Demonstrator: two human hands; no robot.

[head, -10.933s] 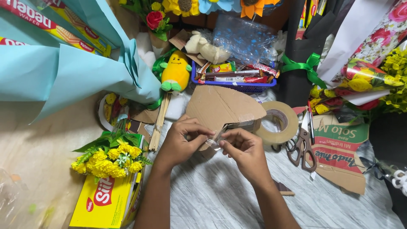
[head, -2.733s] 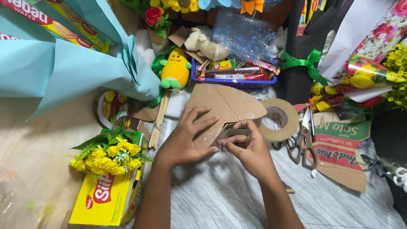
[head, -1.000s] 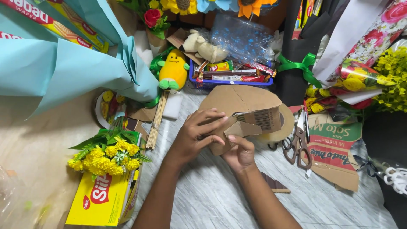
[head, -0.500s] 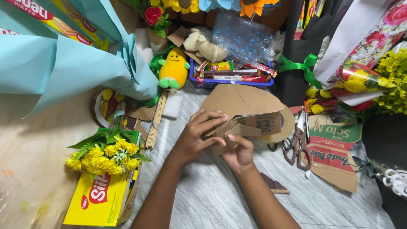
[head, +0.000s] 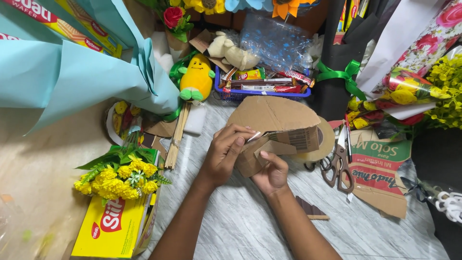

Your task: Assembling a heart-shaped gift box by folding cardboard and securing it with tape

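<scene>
Brown cardboard piece (head: 274, 120), curved on top, is sitting mid-table just above your wrists. Your left hand (head: 226, 154) is pinching its folded flap from nine o'clock, while your right hand (head: 272, 171) is gripping the underside from six, steadying the fold. Scissors (head: 339, 159) and a tape roll (head: 325, 142) are lying at three o'clock, near your right hand.

You are holding the cardboard piece (head: 274, 120) between your hands at the middle of the table (head: 240, 226), your left hand (head: 224, 154) beside your right hand (head: 272, 173). The tape roll (head: 322, 144) is lying behind it, scissors (head: 337, 161) sitting to its right, flower bunch (head: 120, 175) resting on the box (head: 113, 226) to your left.
</scene>
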